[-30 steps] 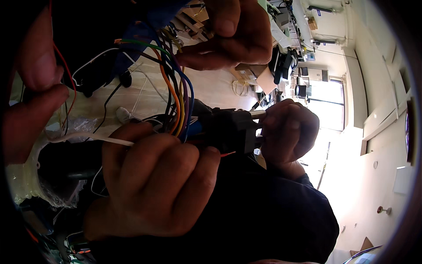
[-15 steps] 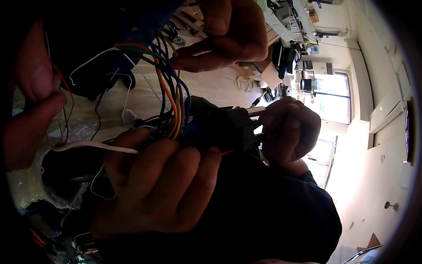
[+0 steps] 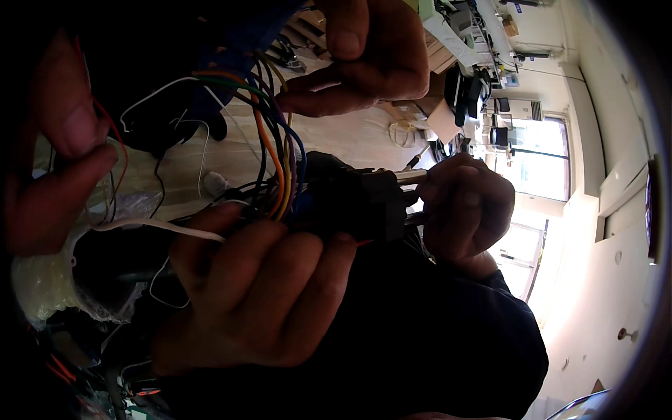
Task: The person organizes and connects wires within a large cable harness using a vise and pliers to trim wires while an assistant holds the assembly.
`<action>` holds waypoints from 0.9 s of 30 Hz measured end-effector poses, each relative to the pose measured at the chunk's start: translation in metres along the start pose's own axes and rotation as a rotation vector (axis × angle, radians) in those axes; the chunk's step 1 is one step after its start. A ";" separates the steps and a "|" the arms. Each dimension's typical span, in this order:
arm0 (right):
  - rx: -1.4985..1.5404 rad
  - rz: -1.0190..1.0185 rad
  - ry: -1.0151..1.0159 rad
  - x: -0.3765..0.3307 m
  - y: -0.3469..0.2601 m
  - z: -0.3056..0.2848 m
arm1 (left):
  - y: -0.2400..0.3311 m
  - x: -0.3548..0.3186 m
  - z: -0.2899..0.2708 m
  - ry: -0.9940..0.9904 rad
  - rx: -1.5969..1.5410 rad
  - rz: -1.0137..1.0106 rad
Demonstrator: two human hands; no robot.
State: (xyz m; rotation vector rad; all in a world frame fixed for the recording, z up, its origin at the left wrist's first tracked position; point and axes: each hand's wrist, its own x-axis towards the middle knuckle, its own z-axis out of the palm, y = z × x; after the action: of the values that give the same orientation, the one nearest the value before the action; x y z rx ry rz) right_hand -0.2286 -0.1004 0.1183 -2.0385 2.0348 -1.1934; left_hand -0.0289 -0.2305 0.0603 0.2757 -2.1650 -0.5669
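Note:
My left hand (image 3: 259, 287) is closed around a black connector block (image 3: 381, 203), from which a bundle of coloured wires (image 3: 276, 164) rises. A white cable (image 3: 157, 222) runs in under its fingers. My right hand (image 3: 469, 203), fingers curled, grips a shiny metal rod-like tool (image 3: 411, 177) whose other end meets the block's right side; the tool's kind is unclear. At the far left, another person's hand (image 3: 66, 154) pinches a thin red wire (image 3: 115, 136). That person's other hand (image 3: 371, 63) touches the bundle's upper part with its fingertips.
Clear plastic wrap surrounds a pale roll (image 3: 45, 283) at lower left, above tangled wires and parts (image 3: 119, 378). Beyond the hands lie a light floor (image 3: 343, 140), a cardboard box (image 3: 441, 119) and a crowded bench (image 3: 483, 42). Bright windows (image 3: 539, 157) stand at right.
The view has shifted slightly, moving the background to the right. The other person's hand at far left sits a little further right. My two hands keep their grips.

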 end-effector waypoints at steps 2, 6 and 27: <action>0.012 -0.001 -0.007 0.000 0.000 -0.001 | 0.002 0.000 0.001 0.012 0.005 -0.002; 0.053 -0.035 0.010 -0.003 0.003 -0.002 | 0.005 0.001 0.004 0.024 0.002 -0.002; 0.346 -0.115 0.071 -0.020 0.032 -0.023 | 0.026 0.024 -0.010 -0.188 -0.061 -0.098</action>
State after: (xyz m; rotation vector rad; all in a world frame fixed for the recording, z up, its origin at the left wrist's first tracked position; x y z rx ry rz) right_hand -0.2649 -0.0771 0.1083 -1.9877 1.6121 -1.5321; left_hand -0.0354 -0.2199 0.0952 0.3070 -2.3199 -0.7383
